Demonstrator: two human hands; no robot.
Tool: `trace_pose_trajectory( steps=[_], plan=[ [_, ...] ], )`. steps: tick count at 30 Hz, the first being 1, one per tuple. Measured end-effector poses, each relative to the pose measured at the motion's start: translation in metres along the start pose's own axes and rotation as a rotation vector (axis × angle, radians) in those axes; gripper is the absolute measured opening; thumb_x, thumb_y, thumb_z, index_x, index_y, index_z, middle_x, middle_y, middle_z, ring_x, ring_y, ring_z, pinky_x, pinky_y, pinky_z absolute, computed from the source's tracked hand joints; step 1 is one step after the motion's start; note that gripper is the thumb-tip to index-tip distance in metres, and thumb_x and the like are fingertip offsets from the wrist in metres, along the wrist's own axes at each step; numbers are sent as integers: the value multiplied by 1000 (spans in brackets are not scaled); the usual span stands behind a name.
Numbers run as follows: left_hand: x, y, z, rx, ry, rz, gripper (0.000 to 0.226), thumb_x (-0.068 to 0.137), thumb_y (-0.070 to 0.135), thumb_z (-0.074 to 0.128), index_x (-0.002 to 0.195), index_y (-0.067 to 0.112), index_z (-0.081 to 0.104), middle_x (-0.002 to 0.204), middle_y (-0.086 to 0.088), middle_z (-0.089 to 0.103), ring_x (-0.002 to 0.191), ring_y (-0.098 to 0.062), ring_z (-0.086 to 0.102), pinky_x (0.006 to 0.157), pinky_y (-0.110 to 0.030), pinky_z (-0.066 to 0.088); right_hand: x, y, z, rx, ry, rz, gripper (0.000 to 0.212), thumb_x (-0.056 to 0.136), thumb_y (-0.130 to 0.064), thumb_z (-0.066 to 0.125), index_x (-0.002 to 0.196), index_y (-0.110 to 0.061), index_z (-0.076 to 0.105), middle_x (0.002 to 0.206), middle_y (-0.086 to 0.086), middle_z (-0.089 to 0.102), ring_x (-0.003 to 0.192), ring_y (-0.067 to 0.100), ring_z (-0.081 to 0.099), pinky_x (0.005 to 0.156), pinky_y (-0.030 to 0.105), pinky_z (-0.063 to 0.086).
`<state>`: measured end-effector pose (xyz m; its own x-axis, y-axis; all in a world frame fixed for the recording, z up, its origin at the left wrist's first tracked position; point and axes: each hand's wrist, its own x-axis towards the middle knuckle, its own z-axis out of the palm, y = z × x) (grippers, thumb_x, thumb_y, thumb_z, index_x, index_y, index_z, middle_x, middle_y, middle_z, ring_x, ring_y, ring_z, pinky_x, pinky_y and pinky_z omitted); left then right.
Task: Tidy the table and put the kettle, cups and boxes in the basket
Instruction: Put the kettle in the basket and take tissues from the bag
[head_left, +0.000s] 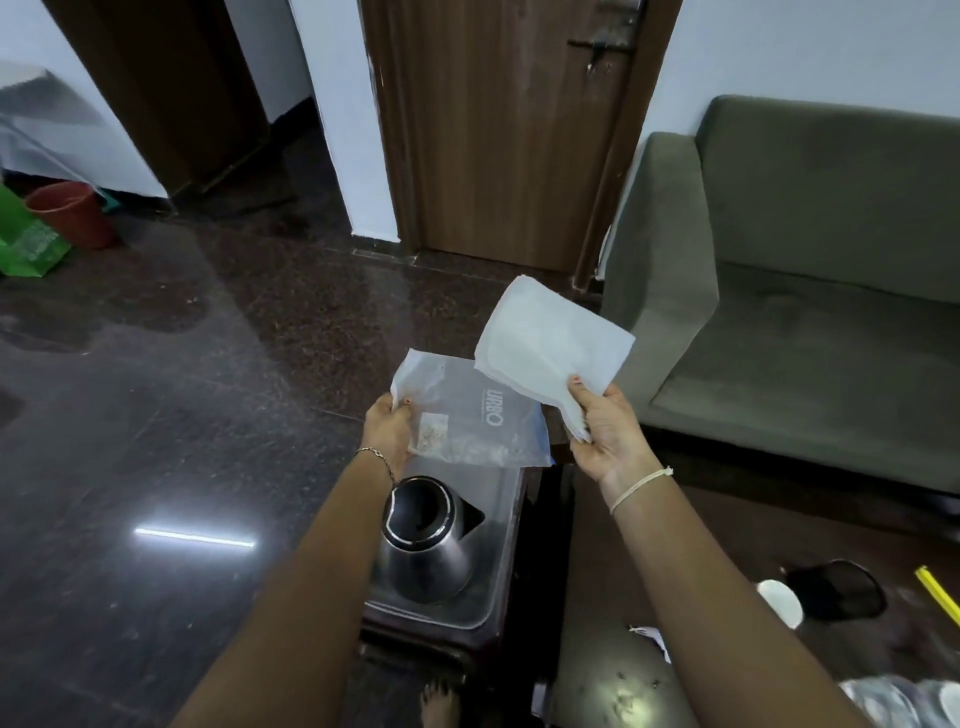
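Note:
A steel kettle (428, 545) with an open black top stands inside a clear plastic basket (496, 587) set on a dark wooden stand. Above the basket my left hand (387, 431) grips the left edge of a translucent plastic bag (483, 421) with printed lettering. My right hand (605, 421) holds up a folded white paper sheet (550, 343) by its lower corner, to the right of the bag. A white cup (779, 603) lies on the dark table at lower right, beside a black mesh object (836, 592).
A grey-green sofa (810, 291) fills the right side, with a brown door (509, 130) behind. A yellow strip (937, 592) and paper scraps (649, 636) lie on the table (613, 675). A red bucket (72, 213) and green bag (26, 239) stand on the floor far left.

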<state>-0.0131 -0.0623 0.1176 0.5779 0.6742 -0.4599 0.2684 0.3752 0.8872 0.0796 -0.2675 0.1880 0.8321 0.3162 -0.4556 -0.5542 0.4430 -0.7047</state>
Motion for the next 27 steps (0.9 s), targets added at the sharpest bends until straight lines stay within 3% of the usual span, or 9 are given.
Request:
trace_pose_trajectory(
  steps=[3,6,10,12,14,19,24,27],
  plan=[
    [24,-8,-11,97,-12,-24,15,98,16,43,103,13,57,111,-19,63,101,-36,63,89,-53,52,17,21,14,-14,12,29,31,95,-3,54,126,-4,58,107,8,70,77,14,73,58,22,56],
    [48,-20,-20,160,-34,-69,13,96,15,47,104,13,57,113,-20,64,104,-36,63,92,-56,51,36,40,22,-28,25,36,29,95,-3,54,124,-4,58,106,8,71,76,14,74,57,23,56],
    [76,-42,-25,217,-78,-150,12,89,6,61,97,10,53,93,-10,64,79,-21,64,65,-34,57,63,63,23,-31,31,46,32,95,-2,53,127,-5,57,116,11,68,91,19,71,69,29,60],
    [91,-53,-25,278,-76,-154,18,87,3,61,100,11,52,86,-3,61,74,-16,60,60,-29,55,77,74,19,-48,49,60,35,95,-2,53,130,-3,54,124,14,65,102,24,67,81,32,60],
    [104,-64,-24,363,-91,-142,26,86,-1,60,105,14,52,84,-1,61,74,-16,60,56,-24,55,88,86,14,-62,74,77,37,95,-2,54,132,-1,52,128,16,62,107,26,64,82,30,59],
    [133,-95,-27,711,-147,-142,22,82,0,57,102,-1,64,101,-19,68,97,-34,64,86,-44,53,109,114,0,-4,126,151,34,94,0,54,128,-4,55,114,12,68,84,21,73,62,30,58],
    [145,-96,-24,1207,-216,-73,42,80,20,68,119,7,57,114,-17,66,109,-36,61,90,-39,49,122,132,-7,8,133,152,28,94,0,54,120,-8,60,99,4,75,84,17,74,63,27,58],
    [149,-96,-23,1372,-186,-75,40,82,16,64,120,7,54,116,-18,65,109,-37,61,88,-41,50,126,135,-10,7,133,144,27,94,0,55,118,-9,61,98,3,76,85,17,74,64,26,58]
  ],
)
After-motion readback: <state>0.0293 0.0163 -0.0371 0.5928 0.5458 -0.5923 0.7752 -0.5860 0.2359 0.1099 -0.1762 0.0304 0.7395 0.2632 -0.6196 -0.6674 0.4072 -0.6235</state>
